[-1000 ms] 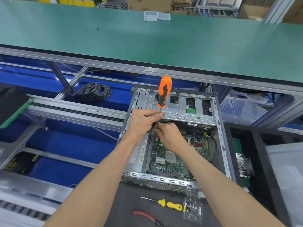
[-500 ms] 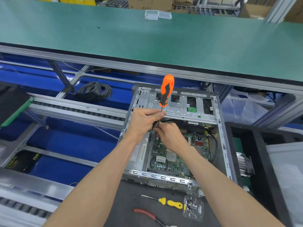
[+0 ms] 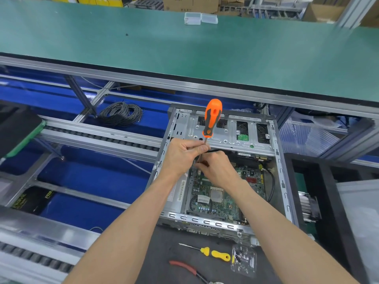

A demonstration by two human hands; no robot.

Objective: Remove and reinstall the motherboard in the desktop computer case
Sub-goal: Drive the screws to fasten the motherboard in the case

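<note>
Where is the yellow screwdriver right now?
In the head view the yellow screwdriver lies unused on the dark mat at the bottom, just in front of the computer case, between the red-handled pliers and a clear screw bag.

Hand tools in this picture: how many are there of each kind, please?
Screwdrivers: 2, the orange-handled screwdriver with its shaft gripped by the left hand, and the yellow-handled screwdriver lying in front of the computer case.
Pliers: 1, the red-handled pliers.
Total: 3
</note>
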